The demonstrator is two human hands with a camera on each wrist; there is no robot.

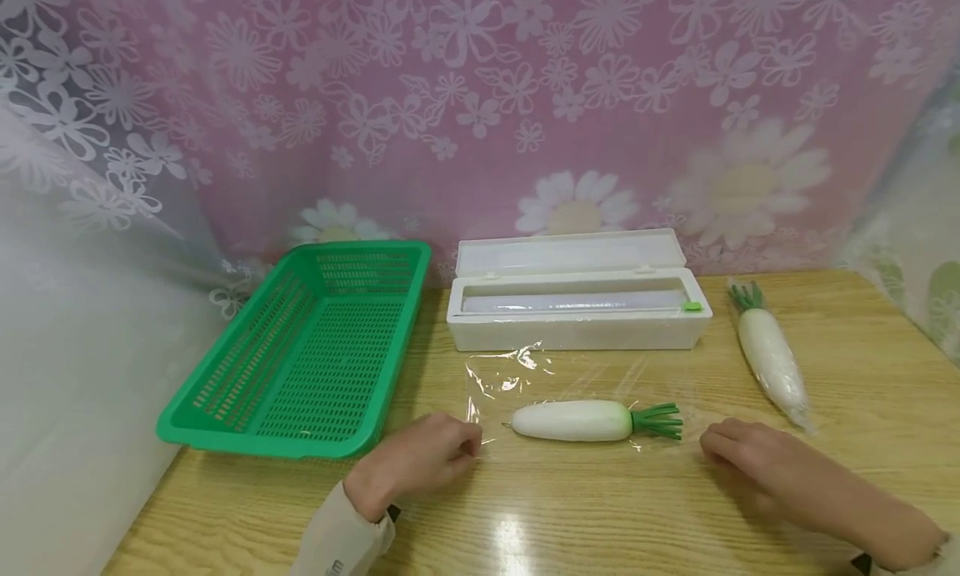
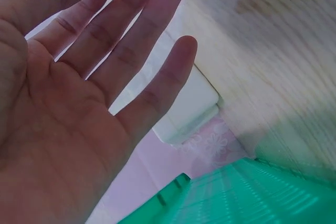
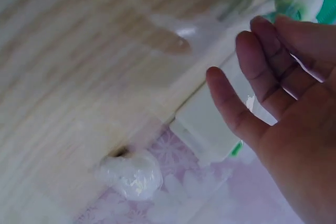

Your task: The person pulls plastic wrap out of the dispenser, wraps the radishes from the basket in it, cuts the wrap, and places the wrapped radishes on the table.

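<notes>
A white radish [image 1: 573, 421] with trimmed green stalks lies sideways on a sheet of clear plastic wrap [image 1: 517, 376] spread over the table. At the sheet's left edge, my left hand [image 1: 427, 451] pinches the film between thumb and fingertips. My right hand [image 1: 765, 468] pinches the film's right side, beyond the stalks. The wrist views show thumb and index tips together on each hand, the other fingers fairly straight. Behind the radish stands a white wrap dispenser box [image 1: 573, 334], lid up, with a roll of film [image 1: 573, 301] inside.
A green plastic basket [image 1: 375, 422] stands on the left, its wall near my left hand. A second radish [image 1: 771, 359], covered in film, lies at the right. The wooden table [image 1: 600, 518] ends at a pink flowered curtain [image 1: 465, 142] behind.
</notes>
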